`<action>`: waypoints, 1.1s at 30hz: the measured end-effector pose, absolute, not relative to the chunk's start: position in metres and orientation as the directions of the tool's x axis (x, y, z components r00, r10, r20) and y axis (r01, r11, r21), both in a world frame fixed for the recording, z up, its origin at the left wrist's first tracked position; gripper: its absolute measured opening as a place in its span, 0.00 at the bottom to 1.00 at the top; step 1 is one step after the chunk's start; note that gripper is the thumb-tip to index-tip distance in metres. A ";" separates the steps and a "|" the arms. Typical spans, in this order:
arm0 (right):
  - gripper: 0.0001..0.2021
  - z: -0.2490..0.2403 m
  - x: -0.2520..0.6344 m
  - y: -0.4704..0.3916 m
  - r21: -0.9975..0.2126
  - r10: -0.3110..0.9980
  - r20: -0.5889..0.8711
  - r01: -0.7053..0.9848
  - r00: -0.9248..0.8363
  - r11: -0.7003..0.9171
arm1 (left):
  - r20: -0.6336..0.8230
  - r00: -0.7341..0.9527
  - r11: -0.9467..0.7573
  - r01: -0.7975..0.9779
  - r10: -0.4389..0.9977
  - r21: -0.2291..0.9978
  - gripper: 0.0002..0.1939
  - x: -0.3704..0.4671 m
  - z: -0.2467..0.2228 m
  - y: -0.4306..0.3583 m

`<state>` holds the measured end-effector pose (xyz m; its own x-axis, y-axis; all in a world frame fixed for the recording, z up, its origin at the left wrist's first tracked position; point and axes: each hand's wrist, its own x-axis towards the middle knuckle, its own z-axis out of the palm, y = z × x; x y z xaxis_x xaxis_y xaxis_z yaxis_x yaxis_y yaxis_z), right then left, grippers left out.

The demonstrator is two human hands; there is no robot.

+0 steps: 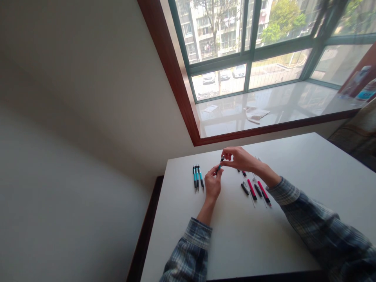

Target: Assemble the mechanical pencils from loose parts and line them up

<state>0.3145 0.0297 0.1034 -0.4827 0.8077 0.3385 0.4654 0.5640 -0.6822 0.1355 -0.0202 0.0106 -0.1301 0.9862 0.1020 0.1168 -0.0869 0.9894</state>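
Between my two hands, above the white table [235, 235], is a blue-and-black pen [219, 167], held at a tilt. My left hand [213, 184] grips its lower blue part between thumb and fingers. At the upper, dark end, my right hand [239, 158] pinches with thumb and forefinger. Left of my left hand, a row of three blue-and-black pens [197, 178] lies side by side. Below my right wrist lie pink pen barrels [252, 190], black pen pieces [244, 189] and thin white refills [253, 199]. Some of these parts are hidden behind my right hand and forearm.
Behind the table, a window sill [226, 117] holds a crumpled white cloth [255, 114] and a sheet of paper [210, 108]. Plastic bottles [367, 91] stand at its right end. A wall [88, 137] rises on the left.
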 end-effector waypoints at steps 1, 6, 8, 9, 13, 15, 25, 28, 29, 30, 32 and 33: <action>0.11 0.103 0.314 0.030 -0.686 0.808 0.335 0.462 -0.484 0.561 | 0.102 -0.130 -0.087 0.113 0.986 0.990 0.17 0.135 0.010 -0.020; 0.09 0.102 0.313 0.030 -0.674 0.811 0.331 0.481 -0.482 0.560 | 0.092 -0.128 -0.075 0.131 0.987 0.989 0.18 0.134 0.007 -0.021; 0.10 0.101 0.314 0.030 -0.684 0.813 0.319 0.476 -0.487 0.553 | 0.096 -0.126 -0.078 0.138 0.987 0.987 0.19 0.133 0.005 -0.021; 0.10 0.101 0.314 0.030 -0.693 0.810 0.313 0.464 -0.497 0.552 | 0.102 -0.126 -0.085 0.140 0.987 0.987 0.19 0.133 0.004 -0.021; 0.07 0.100 0.314 0.031 -0.670 0.812 0.329 0.487 -0.482 0.561 | 0.108 -0.139 -0.090 0.128 0.984 0.988 0.18 0.132 0.001 -0.019; 0.09 0.100 0.314 0.031 -0.683 0.816 0.329 0.477 -0.476 0.553 | 0.097 -0.143 -0.079 0.125 0.985 0.989 0.18 0.132 0.000 -0.019; 0.08 0.101 0.314 0.032 -0.688 0.818 0.309 0.479 -0.486 0.545 | 0.109 -0.122 -0.088 0.162 0.987 0.983 0.17 0.130 0.003 -0.020; 0.10 0.100 0.312 0.031 -0.723 0.830 0.286 0.461 -0.479 0.515 | 0.103 -0.122 -0.083 0.161 0.987 0.983 0.18 0.130 0.003 -0.021; 0.10 0.100 0.312 0.031 -0.741 0.828 0.275 0.441 -0.490 0.507 | 0.101 -0.119 -0.082 0.159 0.988 0.984 0.18 0.129 0.004 -0.022; 0.09 0.100 0.311 0.031 -0.750 0.826 0.268 0.431 -0.496 0.502 | 0.100 -0.115 -0.081 0.155 0.988 0.985 0.18 0.129 0.004 -0.022; 0.07 0.100 0.310 0.031 -0.734 0.836 0.277 0.457 -0.474 0.503 | 0.099 -0.114 -0.081 0.154 0.988 0.985 0.17 0.129 0.004 -0.022; 0.08 0.100 0.310 0.031 -0.723 0.843 0.286 0.475 -0.455 0.502 | 0.100 -0.117 -0.081 0.159 0.988 0.984 0.17 0.128 0.004 -0.022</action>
